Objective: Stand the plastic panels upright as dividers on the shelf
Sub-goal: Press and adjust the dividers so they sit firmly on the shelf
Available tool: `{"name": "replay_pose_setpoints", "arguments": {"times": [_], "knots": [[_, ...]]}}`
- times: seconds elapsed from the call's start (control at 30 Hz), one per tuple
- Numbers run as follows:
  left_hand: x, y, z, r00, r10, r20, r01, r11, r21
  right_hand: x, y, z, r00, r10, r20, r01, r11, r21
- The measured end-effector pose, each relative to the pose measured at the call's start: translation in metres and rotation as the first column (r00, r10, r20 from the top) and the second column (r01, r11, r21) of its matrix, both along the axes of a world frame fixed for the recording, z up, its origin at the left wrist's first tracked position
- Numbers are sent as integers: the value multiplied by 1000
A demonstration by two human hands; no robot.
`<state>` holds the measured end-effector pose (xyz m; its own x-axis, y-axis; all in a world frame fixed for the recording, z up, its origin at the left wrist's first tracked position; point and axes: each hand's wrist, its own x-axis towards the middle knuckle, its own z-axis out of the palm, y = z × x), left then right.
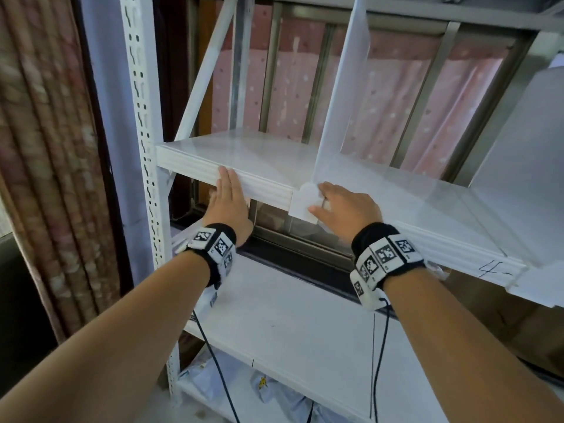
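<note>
A translucent white plastic panel (341, 96) stands upright on the white metal shelf (244, 154), running from its front edge to the back. Its white foot tab (305, 203) hangs over the shelf's front lip. My right hand (345, 209) rests on that tab and the panel's bottom front corner, thumb and fingers pinching it. My left hand (229, 206) lies flat, fingers together, against the shelf's front lip to the left of the panel. A second upright panel (525, 141) stands further right on the same shelf.
The perforated white upright post (143, 141) frames the shelf on the left, with a curtain (45, 163) beyond it. A lower shelf (290, 325) sits below my wrists. Window bars and pink fabric lie behind the shelf. Plastic-wrapped items rest on the bottom level (274, 389).
</note>
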<state>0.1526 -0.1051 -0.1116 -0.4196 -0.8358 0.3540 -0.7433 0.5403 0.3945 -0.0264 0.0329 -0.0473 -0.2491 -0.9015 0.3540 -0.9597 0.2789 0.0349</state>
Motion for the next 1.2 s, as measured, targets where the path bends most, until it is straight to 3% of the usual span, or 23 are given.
{"name": "replay_pose_setpoints", "arguments": {"times": [0.2,0.3,0.37,0.43,0.5,0.57,0.63,0.73,0.9,1.2], "knots": [[-44,65,-35,989,-146,29,147,989,-14,1,-5,-1,998,-20,-56,22,999,33],[-53,85,-37,978,-206,-27,207,977,42,-14,-4,5,998,24,53,-31,991,131],[-52,86,-33,981,-166,-99,164,986,-33,-30,3,17,965,76,250,-117,981,154],[-51,80,-24,974,-136,-181,109,982,-152,-44,12,26,806,168,568,-169,984,-51],[-54,68,-8,960,-140,-241,100,980,-173,-52,14,27,556,284,781,-59,951,-304],[-61,53,15,955,-152,-254,122,984,-128,-53,9,25,411,340,846,33,922,-387],[-72,39,37,972,-155,-174,145,987,-69,-54,6,23,379,353,856,60,913,-403],[-84,24,52,989,-150,6,150,988,-30,-58,2,21,389,367,845,64,904,-423],[-88,20,46,966,-148,212,192,960,-205,-64,-4,13,518,338,786,48,906,-421],[-83,31,55,968,-157,196,194,963,-186,-51,1,13,688,257,679,19,929,-370]]}}
